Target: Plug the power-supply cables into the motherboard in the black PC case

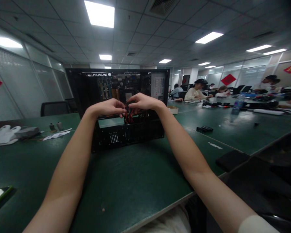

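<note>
Black case [140, 133]: open-sided, standing on the green table [121, 184], straight ahead.
Inside it: motherboard [126, 84] at the far side, power supply [159, 84] at upper right.
Stage: both parts look installed; the cables [129, 118] at the middle seem loose, not yet settled.
Left hand [108, 107]: fingertips bent at the cables; cannot tell whether pinching.
Right hand [145, 101]: fingers curled over them, grip hidden.
Pale box [174, 111]: right, beyond the case; contents unclear.

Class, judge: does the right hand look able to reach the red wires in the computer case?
Likely yes: the computer case is open on the near side, and the right hand is close to the red wires.
</note>
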A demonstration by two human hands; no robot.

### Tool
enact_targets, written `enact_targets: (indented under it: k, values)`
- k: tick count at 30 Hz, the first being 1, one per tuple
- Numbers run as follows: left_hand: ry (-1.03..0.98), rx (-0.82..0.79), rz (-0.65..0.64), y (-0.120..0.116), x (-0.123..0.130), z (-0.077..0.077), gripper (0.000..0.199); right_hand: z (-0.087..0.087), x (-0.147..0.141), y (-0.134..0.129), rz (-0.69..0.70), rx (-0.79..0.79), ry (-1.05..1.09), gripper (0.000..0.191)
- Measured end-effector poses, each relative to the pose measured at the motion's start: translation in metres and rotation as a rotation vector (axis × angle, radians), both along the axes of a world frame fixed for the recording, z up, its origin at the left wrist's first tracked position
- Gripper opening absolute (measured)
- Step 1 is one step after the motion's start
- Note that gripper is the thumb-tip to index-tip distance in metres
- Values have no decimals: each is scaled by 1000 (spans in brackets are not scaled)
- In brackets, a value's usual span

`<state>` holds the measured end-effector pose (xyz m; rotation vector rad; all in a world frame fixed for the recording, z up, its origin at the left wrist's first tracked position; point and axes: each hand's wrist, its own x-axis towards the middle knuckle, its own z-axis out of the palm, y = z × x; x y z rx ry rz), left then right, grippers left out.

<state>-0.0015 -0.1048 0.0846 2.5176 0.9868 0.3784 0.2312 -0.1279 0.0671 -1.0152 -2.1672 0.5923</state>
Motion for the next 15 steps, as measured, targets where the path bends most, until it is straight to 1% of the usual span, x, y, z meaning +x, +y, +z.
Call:
enact_targets:
  k: [4, 9, 12, 15]
  values:
    - [-27, 40, -4, 3, -1, -1, 41, 1, 0, -2, 15, 5, -8, 30]
    - [-69, 63, -63, 11, -1, -3, 42, 1, 3, -4, 56, 23, -21, 31]
    - [-131, 35, -42, 14, -1, -5, 40, 0, 5, -3, 82, 25, -10, 33]
    - [-241, -50, -40, 17, -1, -9, 41, -1, 5, -4, 73, 39, -7, 39]
